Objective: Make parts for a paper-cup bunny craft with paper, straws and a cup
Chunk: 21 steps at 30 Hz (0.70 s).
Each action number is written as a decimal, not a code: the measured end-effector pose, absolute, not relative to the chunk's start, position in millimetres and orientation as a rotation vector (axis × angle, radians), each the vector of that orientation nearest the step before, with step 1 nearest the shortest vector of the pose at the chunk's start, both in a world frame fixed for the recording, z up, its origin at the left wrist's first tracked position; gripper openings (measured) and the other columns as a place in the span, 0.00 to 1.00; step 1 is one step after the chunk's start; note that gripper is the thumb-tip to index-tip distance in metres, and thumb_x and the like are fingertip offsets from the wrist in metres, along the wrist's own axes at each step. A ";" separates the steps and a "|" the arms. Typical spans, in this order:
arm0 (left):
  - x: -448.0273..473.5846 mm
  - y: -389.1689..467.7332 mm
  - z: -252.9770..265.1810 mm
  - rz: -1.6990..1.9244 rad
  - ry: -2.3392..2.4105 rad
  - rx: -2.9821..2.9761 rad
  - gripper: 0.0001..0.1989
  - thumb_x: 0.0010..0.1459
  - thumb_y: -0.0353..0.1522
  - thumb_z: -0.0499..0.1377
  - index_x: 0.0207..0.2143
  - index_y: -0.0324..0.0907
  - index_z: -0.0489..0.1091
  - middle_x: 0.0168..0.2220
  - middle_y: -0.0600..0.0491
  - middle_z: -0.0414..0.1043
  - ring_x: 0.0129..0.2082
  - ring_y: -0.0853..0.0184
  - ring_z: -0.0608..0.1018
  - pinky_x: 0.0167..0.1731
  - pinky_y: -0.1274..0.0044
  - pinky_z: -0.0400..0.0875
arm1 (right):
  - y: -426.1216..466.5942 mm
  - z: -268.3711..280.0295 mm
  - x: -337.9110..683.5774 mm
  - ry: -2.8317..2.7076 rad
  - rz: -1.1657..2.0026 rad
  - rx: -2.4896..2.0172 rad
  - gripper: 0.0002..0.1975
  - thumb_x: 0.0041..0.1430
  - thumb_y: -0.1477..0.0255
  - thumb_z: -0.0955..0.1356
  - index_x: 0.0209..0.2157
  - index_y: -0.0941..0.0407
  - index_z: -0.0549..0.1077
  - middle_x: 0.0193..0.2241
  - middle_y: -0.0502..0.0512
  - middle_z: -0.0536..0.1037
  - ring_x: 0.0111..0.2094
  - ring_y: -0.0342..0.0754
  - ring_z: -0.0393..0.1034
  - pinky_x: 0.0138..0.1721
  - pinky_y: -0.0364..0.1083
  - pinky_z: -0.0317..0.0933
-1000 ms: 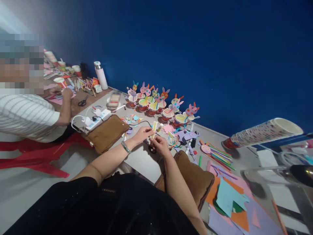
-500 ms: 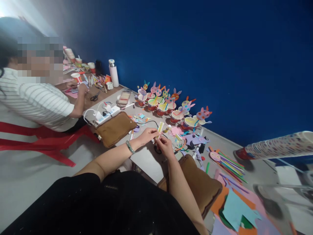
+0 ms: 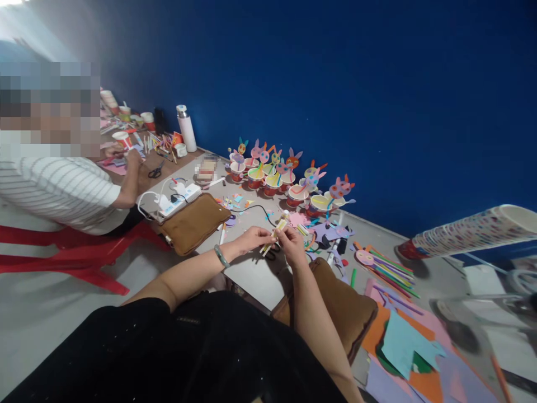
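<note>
My left hand (image 3: 255,239) and my right hand (image 3: 292,244) meet over the near edge of the table. Both are closed, fingertips pinching a narrow pale-yellow and white strip (image 3: 281,225) between them. The strip slants, and its lower end shows below the fingers as thin pieces; its exact kind is too small to tell. Just beyond the hands lie a pink paper piece (image 3: 298,219) and paper scraps (image 3: 238,200). A black cord (image 3: 260,206) runs to the hands from the left.
Paper cups with animal faces (image 3: 273,183) line the blue wall. A tall cup stack (image 3: 465,232) leans at right. Brown cushions (image 3: 195,224) flank my arms. Left are a power strip (image 3: 182,200), scissors (image 3: 155,170), and a co-worker in a striped shirt (image 3: 54,184). Colored sheets (image 3: 403,341) lie right.
The strip has turned between my fingers, its lower end now showing below them. My right hand has shifted slightly right and up. The whole view has tilted a little.
</note>
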<state>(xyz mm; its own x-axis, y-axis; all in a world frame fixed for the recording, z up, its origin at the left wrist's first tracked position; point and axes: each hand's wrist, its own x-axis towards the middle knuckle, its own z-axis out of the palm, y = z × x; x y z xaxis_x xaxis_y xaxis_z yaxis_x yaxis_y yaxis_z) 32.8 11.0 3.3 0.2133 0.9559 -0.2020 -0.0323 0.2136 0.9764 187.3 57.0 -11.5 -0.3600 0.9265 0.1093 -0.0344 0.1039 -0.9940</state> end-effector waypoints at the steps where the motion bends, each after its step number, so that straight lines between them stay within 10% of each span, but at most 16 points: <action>1: 33.4 8.8 3.3 0.927 1.113 1.123 0.28 0.43 0.53 0.66 0.29 0.33 0.74 0.23 0.52 0.71 0.22 0.75 0.67 0.25 0.80 0.59 | 56.3 -10.7 187.3 -1.507 1.369 -0.928 0.22 0.53 0.51 0.70 0.23 0.55 0.66 0.18 0.45 0.62 0.21 0.39 0.52 0.23 0.42 0.50; 14: 19.8 -19.5 -4.9 0.938 1.323 1.504 0.22 0.59 0.47 0.56 0.25 0.37 0.70 0.22 0.54 0.66 0.24 0.72 0.68 0.26 0.80 0.62 | 48.3 -7.9 176.3 -1.652 1.265 -1.009 0.27 0.52 0.43 0.65 0.22 0.54 0.65 0.16 0.45 0.61 0.20 0.40 0.53 0.22 0.42 0.50; 21: -1.3 -52.4 -52.5 0.985 1.478 1.397 0.29 0.61 0.44 0.55 0.59 0.36 0.61 0.24 0.60 0.63 0.26 0.70 0.71 0.29 0.77 0.67 | 33.7 32.2 184.6 -1.740 0.930 -1.145 0.21 0.48 0.49 0.73 0.29 0.53 0.73 0.23 0.52 0.71 0.27 0.46 0.61 0.31 0.45 0.53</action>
